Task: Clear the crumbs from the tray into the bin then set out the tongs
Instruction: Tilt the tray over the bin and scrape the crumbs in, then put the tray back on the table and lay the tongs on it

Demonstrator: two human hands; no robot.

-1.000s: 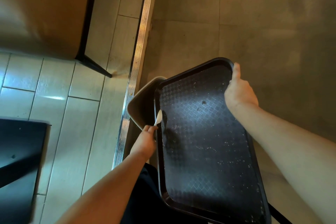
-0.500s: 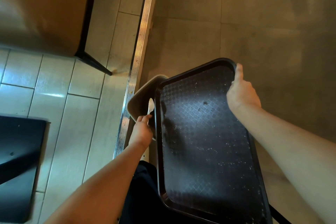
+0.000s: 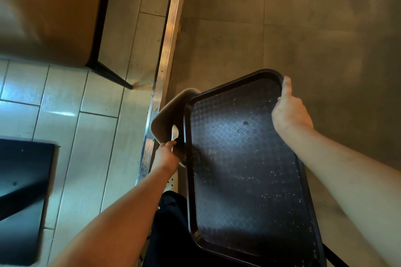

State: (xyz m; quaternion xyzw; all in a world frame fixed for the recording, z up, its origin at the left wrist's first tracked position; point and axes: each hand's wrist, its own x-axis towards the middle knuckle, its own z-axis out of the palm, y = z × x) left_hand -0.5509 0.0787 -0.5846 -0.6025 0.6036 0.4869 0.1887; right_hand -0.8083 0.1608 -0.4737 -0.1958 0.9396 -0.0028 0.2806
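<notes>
Over the beige bin, the dark tray hangs tilted, crumbs still scattered on it. Right hand grips its far rim; left hand pinches a white spoon beside the tray's left edge.

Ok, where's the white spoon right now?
Head view, left of centre: the white spoon is pinched in the left hand, over the bin, beside the tray.

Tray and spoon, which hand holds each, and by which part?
The right hand grips the tray by its far right rim. The left hand pinches the white spoon by its handle, over the bin.
</notes>
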